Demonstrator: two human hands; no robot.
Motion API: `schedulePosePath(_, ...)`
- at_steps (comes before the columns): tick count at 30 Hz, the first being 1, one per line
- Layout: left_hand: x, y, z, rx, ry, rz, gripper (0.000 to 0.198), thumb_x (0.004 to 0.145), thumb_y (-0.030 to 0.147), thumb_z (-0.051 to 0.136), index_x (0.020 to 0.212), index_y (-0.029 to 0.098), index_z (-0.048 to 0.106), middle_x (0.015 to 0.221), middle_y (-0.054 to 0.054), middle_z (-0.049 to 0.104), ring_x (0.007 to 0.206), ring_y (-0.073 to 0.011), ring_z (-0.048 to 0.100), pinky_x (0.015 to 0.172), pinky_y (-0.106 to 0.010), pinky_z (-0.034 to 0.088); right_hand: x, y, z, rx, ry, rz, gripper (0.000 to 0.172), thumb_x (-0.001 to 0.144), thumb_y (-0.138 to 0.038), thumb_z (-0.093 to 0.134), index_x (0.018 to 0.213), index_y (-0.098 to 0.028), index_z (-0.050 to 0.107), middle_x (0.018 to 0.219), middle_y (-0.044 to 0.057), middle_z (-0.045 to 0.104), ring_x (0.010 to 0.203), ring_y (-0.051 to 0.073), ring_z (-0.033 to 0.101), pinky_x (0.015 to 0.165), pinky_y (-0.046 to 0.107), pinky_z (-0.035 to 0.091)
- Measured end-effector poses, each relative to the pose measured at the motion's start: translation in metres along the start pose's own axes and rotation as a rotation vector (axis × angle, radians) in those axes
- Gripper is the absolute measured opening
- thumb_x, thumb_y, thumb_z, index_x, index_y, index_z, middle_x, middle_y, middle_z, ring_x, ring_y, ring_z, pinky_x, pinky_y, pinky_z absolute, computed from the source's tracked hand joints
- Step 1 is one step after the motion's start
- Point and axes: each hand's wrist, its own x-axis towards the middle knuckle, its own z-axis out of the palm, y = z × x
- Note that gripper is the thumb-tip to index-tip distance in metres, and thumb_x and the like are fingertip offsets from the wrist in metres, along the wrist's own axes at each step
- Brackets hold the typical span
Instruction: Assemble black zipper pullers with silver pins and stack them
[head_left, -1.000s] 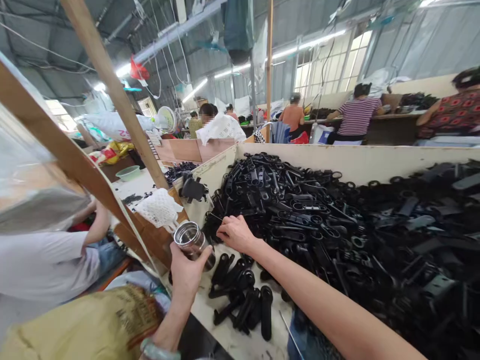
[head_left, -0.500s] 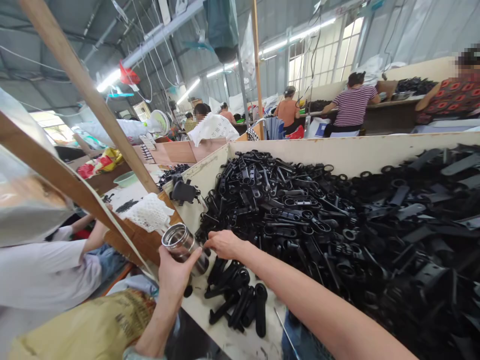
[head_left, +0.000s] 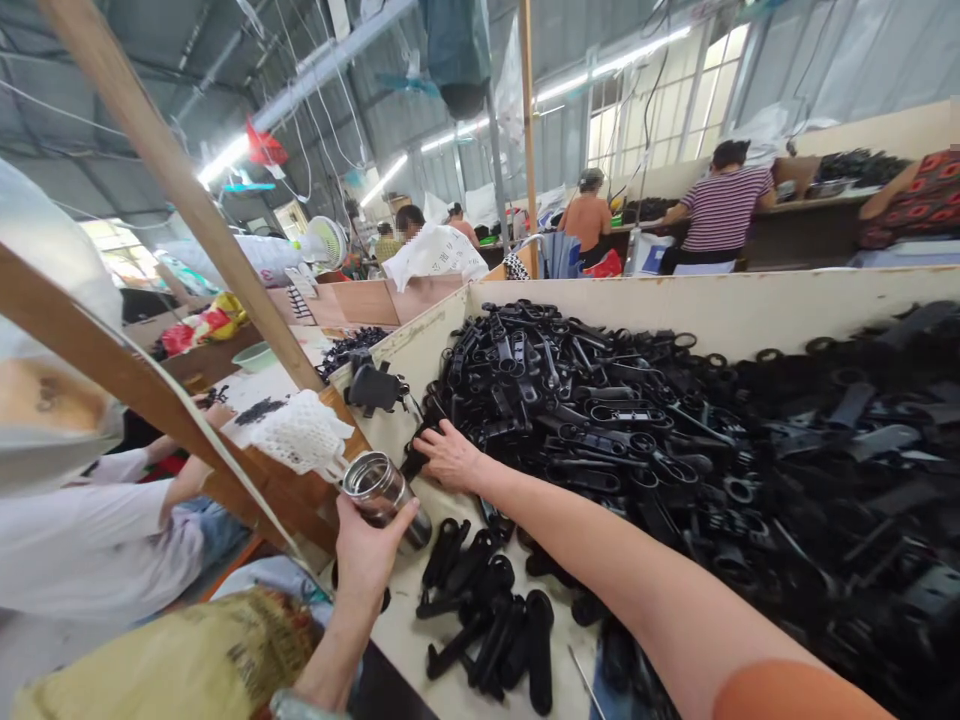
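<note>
My left hand (head_left: 373, 550) is wrapped around a shiny steel vacuum flask (head_left: 381, 492), which has no lid on it and leans slightly, its round mouth facing up. Just beyond the flask, my right hand (head_left: 452, 457) reaches to the left edge of a heap of black plastic parts (head_left: 592, 400). Its fingers are spread, with the tips against something dark that I cannot make out. Below the two hands, several long black handle-like parts (head_left: 495, 615) lie in a small separate group on the pale bench top (head_left: 405, 610).
A black clamp-like device (head_left: 375, 387) is fixed at the bench's left corner, with white netting (head_left: 304, 432) beside it. Wooden posts (head_left: 187, 190) slant up on the left. A thin metal rod (head_left: 585, 682) lies near the front edge. Several people work at benches behind.
My right hand has moved away from the flask, up to the edge of the heap, and its fingers have spread. My left hand still holds the flask; the view has shifted slightly.
</note>
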Motion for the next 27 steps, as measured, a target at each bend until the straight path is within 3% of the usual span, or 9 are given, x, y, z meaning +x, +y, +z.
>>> schedulePosePath(10, 0.003, -0.006, 0.009, 0.092, 0.002, -0.003, 0.06, 0.061, 0.048, 0.084, 0.102, 0.026, 0.046, 0.092, -0.001, 0.065, 0.089, -0.0298, 0.069, 0.089, -0.048, 0.054, -0.016, 0.023, -0.012, -0.052, -0.054, 0.027, 0.032, 0.101, -0.033, 0.066, 0.13, -0.02, 0.063, 0.135, 0.01, 0.062, 0.115, 0.027, 0.064, 0.097, 0.05, 0.055)
schedulePosePath(18, 0.008, -0.013, 0.003, 0.106, -0.073, 0.048, 0.069, 0.065, 0.048, 0.084, 0.117, 0.024, 0.046, 0.109, -0.008, 0.068, 0.105, -0.0341, 0.069, 0.094, -0.048, 0.052, -0.043, 0.013, -0.021, 0.061, -0.123, 0.005, 0.032, 0.1, -0.033, 0.066, 0.129, -0.019, 0.063, 0.137, 0.01, 0.062, 0.12, 0.029, 0.062, 0.101, 0.053, 0.052)
schedulePosePath(22, 0.01, -0.011, -0.003, 0.08, -0.11, 0.052, 0.08, 0.06, 0.044, 0.087, 0.124, 0.021, 0.045, 0.112, -0.011, 0.068, 0.109, -0.0356, 0.068, 0.098, -0.051, 0.051, -0.058, 0.008, -0.025, 0.131, -0.179, 0.109, 0.034, 0.101, -0.034, 0.066, 0.13, -0.019, 0.062, 0.134, 0.01, 0.063, 0.115, 0.027, 0.065, 0.096, 0.05, 0.056)
schedulePosePath(27, 0.007, -0.005, -0.015, -0.025, -0.098, 0.075, 0.092, 0.057, 0.038, 0.09, 0.134, 0.02, 0.043, 0.116, -0.009, 0.066, 0.113, -0.0313, 0.067, 0.106, -0.052, 0.047, -0.072, 0.01, -0.042, 0.164, -0.218, 0.274, 0.035, 0.101, -0.034, 0.066, 0.131, -0.018, 0.061, 0.132, 0.01, 0.063, 0.111, 0.026, 0.067, 0.092, 0.048, 0.058)
